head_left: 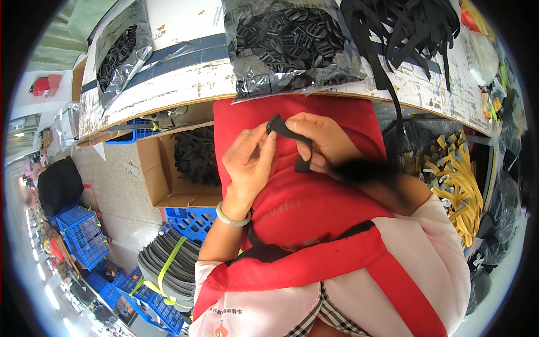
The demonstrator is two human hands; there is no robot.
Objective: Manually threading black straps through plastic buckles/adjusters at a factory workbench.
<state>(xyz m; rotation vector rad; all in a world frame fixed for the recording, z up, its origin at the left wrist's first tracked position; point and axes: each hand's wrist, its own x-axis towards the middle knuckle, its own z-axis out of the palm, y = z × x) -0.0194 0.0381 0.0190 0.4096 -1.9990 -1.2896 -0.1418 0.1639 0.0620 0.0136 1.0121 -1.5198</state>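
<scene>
Over my red-aproned lap, both hands meet around a short black webbing strap (293, 133). My left hand (247, 160), with a pale bangle on its wrist, is closed in a pinch at the strap's upper left end. A small dark piece that looks like a black buckle (273, 122) shows at those fingertips; its details are too small to tell. My right hand (325, 137) is closed on the strap, thumb on top. The strap's other end hangs bent below the right fingers.
On the worktable (185, 84) lie a bag of black buckles (289, 42), a smaller bag (119, 59) and loose black straps (407, 28). Below left are a carton (157, 168) of black pieces, a bundled strap stack (168, 264) and blue crates (82, 236). Yellow straps (457, 185) hang at right.
</scene>
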